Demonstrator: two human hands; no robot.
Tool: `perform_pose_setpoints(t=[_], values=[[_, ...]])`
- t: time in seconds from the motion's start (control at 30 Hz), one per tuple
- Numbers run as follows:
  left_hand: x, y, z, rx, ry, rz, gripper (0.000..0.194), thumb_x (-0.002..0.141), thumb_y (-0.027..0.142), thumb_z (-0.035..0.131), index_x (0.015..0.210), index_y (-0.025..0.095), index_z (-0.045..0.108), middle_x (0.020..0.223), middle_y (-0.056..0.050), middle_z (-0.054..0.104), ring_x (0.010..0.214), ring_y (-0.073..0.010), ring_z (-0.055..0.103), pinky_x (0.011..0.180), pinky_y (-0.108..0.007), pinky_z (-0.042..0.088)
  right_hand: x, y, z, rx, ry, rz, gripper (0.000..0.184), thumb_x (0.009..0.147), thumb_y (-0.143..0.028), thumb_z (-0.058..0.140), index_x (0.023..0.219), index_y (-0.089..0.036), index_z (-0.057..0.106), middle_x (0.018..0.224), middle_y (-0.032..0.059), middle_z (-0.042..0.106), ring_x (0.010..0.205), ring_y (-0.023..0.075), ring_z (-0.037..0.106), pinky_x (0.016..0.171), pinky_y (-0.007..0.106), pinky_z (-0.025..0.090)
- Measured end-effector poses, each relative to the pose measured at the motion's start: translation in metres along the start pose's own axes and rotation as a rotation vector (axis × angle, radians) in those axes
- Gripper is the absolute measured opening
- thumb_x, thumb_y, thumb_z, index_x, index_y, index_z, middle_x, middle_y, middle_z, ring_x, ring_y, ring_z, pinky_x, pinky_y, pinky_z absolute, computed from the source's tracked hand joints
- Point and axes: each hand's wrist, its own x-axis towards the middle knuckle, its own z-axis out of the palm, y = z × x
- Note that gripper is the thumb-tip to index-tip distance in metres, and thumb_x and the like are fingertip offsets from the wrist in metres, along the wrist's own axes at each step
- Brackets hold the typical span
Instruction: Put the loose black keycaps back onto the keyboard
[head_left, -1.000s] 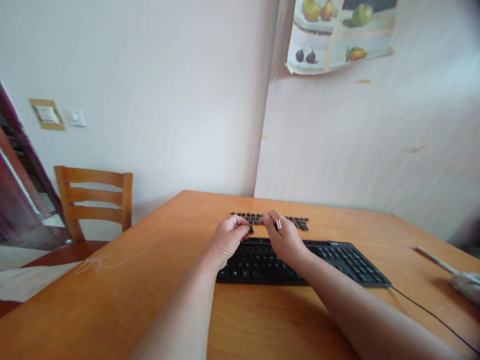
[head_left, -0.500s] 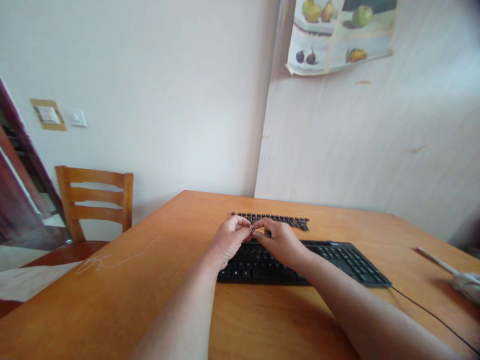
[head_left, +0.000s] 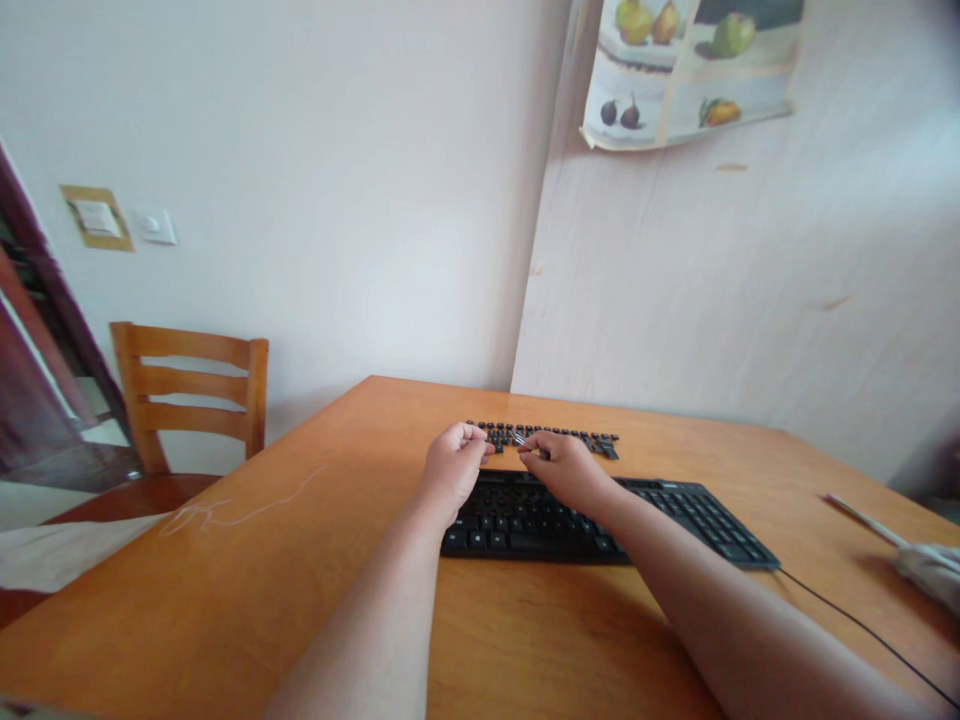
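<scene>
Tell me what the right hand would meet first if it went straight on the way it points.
Probably the fingers of the left hand, just across from the right hand and its metal-tipped tool. Depth is unclear: it might brush the loose keycaps first.

Black keyboard (head_left: 551, 522), some caps off, flat on table (head_left: 360, 600); loose black keycaps (head_left: 574, 434) rowed behind; metal-pronged tool (head_left: 520, 439) tilted.
</scene>
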Motion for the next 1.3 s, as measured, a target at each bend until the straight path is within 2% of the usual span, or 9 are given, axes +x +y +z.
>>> perform_pose_setpoints(t=[0.2,0.37,0.47,0.63,0.73,0.9,1.03,1.17,1.3], values=[[0.002,-0.005,-0.002,0.043,0.049,-0.006,0.01,0.074,0.025,0.056,0.079,0.018,0.061,0.075,-0.006,0.071,0.068,-0.0164,0.066,0.067,-0.028,0.049,0.001,0.004,-0.002,-0.006,-0.049,0.021,0.019,0.082,-0.027,0.053,0.087,-0.019,0.069,0.076,0.0027,0.068,0.07,0.0172,0.059,0.065,0.026,0.039],[0.005,-0.012,-0.002,0.109,0.024,0.043,0.011,0.074,0.026,0.056,0.079,0.018,0.062,0.077,-0.006,0.071,0.071,-0.0175,0.066,0.066,-0.027,0.048,-0.004,-0.004,-0.002,-0.067,-0.188,-0.035,0.017,0.08,-0.03,0.058,0.088,-0.02,0.069,0.074,0.0016,0.067,0.068,0.0168,0.058,0.061,0.025,0.036],[0.008,-0.016,-0.003,0.171,-0.005,0.08,0.012,0.074,0.027,0.056,0.079,0.019,0.063,0.077,-0.005,0.071,0.072,-0.0176,0.066,0.066,-0.026,0.047,-0.006,-0.007,0.001,-0.135,-0.218,-0.002,0.019,0.077,-0.032,0.062,0.091,-0.022,0.07,0.08,0.0027,0.07,0.073,0.0182,0.06,0.062,0.026,0.036],[0.01,-0.019,-0.002,0.274,-0.057,0.115,0.013,0.077,0.029,0.054,0.078,0.019,0.063,0.074,-0.004,0.069,0.071,-0.0169,0.064,0.064,-0.026,0.046,-0.003,-0.006,0.004,-0.136,-0.195,0.029,0.018,0.08,-0.032,0.058,0.083,-0.02,0.07,0.074,0.0026,0.068,0.069,0.0172,0.058,0.061,0.025,0.035],[0.008,-0.018,-0.001,0.295,-0.101,0.136,0.015,0.078,0.029,0.053,0.081,0.019,0.064,0.076,-0.004,0.07,0.072,-0.0167,0.064,0.065,-0.026,0.045,-0.002,-0.006,0.002,0.02,-0.157,0.004,0.023,0.084,-0.033,0.053,0.079,-0.017,0.07,0.071,0.0018,0.066,0.069,0.0162,0.058,0.063,0.025,0.037],[0.004,-0.015,0.002,0.271,-0.201,0.17,0.017,0.077,0.026,0.054,0.086,0.018,0.065,0.078,-0.004,0.069,0.073,-0.0159,0.063,0.066,-0.025,0.045,-0.004,-0.01,-0.001,0.28,-0.075,0.015,0.028,0.085,-0.036,0.052,0.083,-0.016,0.072,0.076,0.001,0.067,0.076,0.0165,0.059,0.07,0.026,0.041],[-0.002,-0.007,0.005,0.128,-0.27,0.099,0.015,0.077,0.024,0.055,0.087,0.018,0.064,0.079,-0.003,0.069,0.072,-0.0147,0.064,0.067,-0.025,0.046,-0.004,-0.013,0.0,0.31,-0.061,0.016,0.029,0.085,-0.037,0.051,0.08,-0.016,0.071,0.074,0.0013,0.066,0.074,0.0169,0.058,0.069,0.027,0.042],[-0.01,0.006,0.006,0.019,-0.259,0.009,0.01,0.076,0.025,0.058,0.08,0.017,0.061,0.074,-0.003,0.068,0.068,-0.0134,0.064,0.064,-0.023,0.046,-0.003,-0.016,0.001,0.307,-0.05,-0.033,0.026,0.085,-0.033,0.051,0.076,-0.017,0.069,0.075,0.0019,0.067,0.075,0.0165,0.058,0.07,0.026,0.042],[-0.012,0.013,0.005,-0.017,-0.226,-0.055,0.008,0.075,0.024,0.06,0.077,0.016,0.06,0.071,-0.003,0.068,0.062,-0.0117,0.061,0.061,-0.023,0.045,-0.004,-0.018,0.002,0.251,0.051,0.037,0.017,0.08,-0.03,0.055,0.084,-0.017,0.067,0.071,0.0004,0.064,0.066,0.0143,0.054,0.063,0.025,0.039]])
